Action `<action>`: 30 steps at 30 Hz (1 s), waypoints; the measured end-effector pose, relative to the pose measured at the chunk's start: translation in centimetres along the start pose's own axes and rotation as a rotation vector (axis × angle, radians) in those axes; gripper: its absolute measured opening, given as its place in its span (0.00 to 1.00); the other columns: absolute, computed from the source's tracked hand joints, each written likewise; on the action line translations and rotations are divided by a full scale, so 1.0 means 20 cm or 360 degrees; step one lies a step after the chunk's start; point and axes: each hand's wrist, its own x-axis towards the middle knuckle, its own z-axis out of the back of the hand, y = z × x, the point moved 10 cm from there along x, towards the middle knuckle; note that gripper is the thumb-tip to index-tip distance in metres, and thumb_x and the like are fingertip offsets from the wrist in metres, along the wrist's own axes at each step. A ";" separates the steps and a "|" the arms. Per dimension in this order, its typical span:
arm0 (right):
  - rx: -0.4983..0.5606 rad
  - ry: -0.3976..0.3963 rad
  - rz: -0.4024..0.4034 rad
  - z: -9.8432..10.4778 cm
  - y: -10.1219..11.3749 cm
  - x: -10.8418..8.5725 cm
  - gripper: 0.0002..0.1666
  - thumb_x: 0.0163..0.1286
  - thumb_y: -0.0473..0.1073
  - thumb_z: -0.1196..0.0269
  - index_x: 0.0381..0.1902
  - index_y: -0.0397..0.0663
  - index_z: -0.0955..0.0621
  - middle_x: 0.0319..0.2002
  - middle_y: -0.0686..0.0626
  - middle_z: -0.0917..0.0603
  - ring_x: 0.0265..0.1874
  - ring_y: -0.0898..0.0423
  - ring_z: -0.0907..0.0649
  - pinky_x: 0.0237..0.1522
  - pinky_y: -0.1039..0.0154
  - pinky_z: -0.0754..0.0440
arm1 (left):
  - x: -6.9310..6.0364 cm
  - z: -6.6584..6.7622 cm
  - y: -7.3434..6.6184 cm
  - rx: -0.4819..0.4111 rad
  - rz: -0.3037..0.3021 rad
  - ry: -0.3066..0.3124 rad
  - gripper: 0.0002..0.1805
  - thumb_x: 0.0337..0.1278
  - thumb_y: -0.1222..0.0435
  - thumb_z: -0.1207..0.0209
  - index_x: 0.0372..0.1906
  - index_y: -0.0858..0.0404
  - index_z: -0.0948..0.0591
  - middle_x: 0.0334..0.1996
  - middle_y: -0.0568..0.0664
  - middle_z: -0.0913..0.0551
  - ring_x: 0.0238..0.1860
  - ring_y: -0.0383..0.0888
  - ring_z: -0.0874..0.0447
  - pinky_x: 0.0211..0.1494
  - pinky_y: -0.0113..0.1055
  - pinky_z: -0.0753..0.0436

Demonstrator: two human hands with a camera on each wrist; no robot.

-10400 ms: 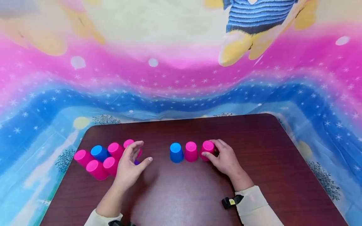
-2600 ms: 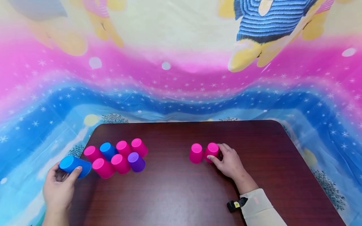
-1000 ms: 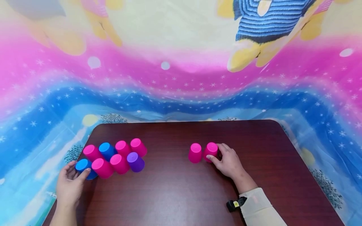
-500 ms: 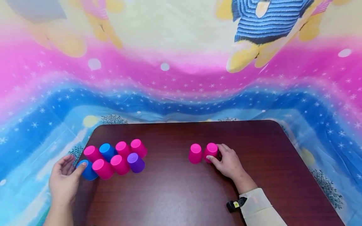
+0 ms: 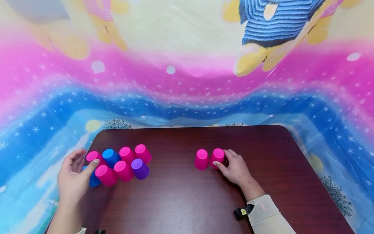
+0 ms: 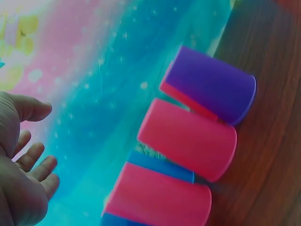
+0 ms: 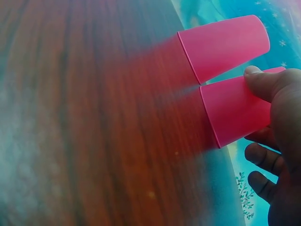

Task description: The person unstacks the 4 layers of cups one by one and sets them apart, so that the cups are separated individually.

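At the left of the table in the head view, my left hand point(image 5: 71, 182) hovers with fingers loosely spread, holding nothing. It partly hides an upside-down blue cup point(image 5: 94, 180) at the near left end of two rows. Beside that cup in the front row are two pink cups point(image 5: 106, 175) and a purple cup point(image 5: 141, 169). My right hand point(image 5: 236, 169) holds a pink cup point(image 5: 217, 157) between thumb and fingers. The right wrist view shows this cup point(image 7: 230, 110) resting on the table. Just left of it stands another upside-down pink cup point(image 5: 201, 160).
The back row at left has pink cups point(image 5: 127, 154) and one blue cup point(image 5: 111, 158). Dark wood tabletop point(image 5: 172, 195) lies between the two groups. A patterned cloth backdrop point(image 5: 187, 107) rises behind the table's far edge.
My left hand carried the blue cup from beside the two pink cups to the front row's left end. It let go and has since risen slightly, away from me. The right hand stays put.
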 end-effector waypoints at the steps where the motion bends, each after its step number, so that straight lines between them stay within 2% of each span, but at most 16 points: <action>1: -0.0001 -0.0001 0.0000 0.00 0.00 0.00 0.37 0.65 0.60 0.27 0.63 0.44 0.22 0.53 0.45 0.17 0.52 0.45 0.18 0.59 0.40 0.22 | -0.01 -0.02 -0.02 0.0050 -0.0011 0.0017 0.35 0.61 0.68 0.29 0.72 0.53 0.27 0.68 0.47 0.23 0.73 0.45 0.29 0.64 0.17 0.28; 4: -0.0007 -0.0004 0.0000 0.00 0.00 0.00 0.37 0.66 0.60 0.28 0.63 0.43 0.22 0.53 0.45 0.17 0.52 0.45 0.18 0.59 0.40 0.22 | -0.03 -0.08 -0.08 0.0221 -0.0070 0.0081 0.35 0.63 0.65 0.30 0.73 0.51 0.28 0.70 0.47 0.25 0.74 0.48 0.29 0.63 0.17 0.28; 8: -0.0014 -0.0003 0.0001 0.00 -0.01 0.00 0.37 0.66 0.60 0.28 0.63 0.43 0.22 0.53 0.45 0.17 0.53 0.45 0.18 0.59 0.40 0.22 | -0.06 -0.17 -0.15 0.0343 -0.0192 0.0150 0.35 0.64 0.64 0.30 0.74 0.52 0.29 0.69 0.48 0.25 0.72 0.47 0.27 0.66 0.21 0.28; 14: -0.0020 0.0018 -0.0008 0.00 -0.01 0.00 0.37 0.66 0.61 0.29 0.63 0.44 0.22 0.54 0.45 0.18 0.54 0.45 0.18 0.60 0.40 0.23 | -0.10 -0.33 -0.19 0.0283 -0.0287 0.0303 0.36 0.62 0.65 0.29 0.74 0.55 0.29 0.69 0.51 0.26 0.73 0.52 0.29 0.65 0.21 0.26; 21: -0.0028 0.0020 -0.0011 0.00 -0.01 0.01 0.37 0.66 0.61 0.28 0.64 0.44 0.22 0.53 0.46 0.17 0.53 0.45 0.18 0.60 0.40 0.22 | -0.15 -0.52 -0.21 0.0267 -0.0328 0.0486 0.39 0.61 0.62 0.27 0.75 0.53 0.31 0.71 0.50 0.26 0.74 0.53 0.30 0.60 0.22 0.23; 26: -0.0022 0.0034 -0.0006 -0.01 0.00 0.01 0.37 0.67 0.61 0.29 0.64 0.45 0.22 0.54 0.46 0.17 0.54 0.45 0.18 0.61 0.40 0.23 | -0.20 -0.65 -0.21 0.0237 -0.0364 0.0593 0.39 0.60 0.64 0.27 0.74 0.56 0.30 0.69 0.51 0.25 0.73 0.54 0.29 0.64 0.23 0.25; 30: -0.0022 0.0044 -0.0014 -0.01 0.00 0.01 0.37 0.67 0.61 0.29 0.64 0.44 0.22 0.54 0.46 0.17 0.54 0.45 0.18 0.61 0.40 0.23 | -0.25 -0.77 -0.18 0.0211 -0.0371 0.0722 0.38 0.58 0.65 0.26 0.72 0.58 0.29 0.69 0.53 0.25 0.73 0.54 0.29 0.67 0.28 0.25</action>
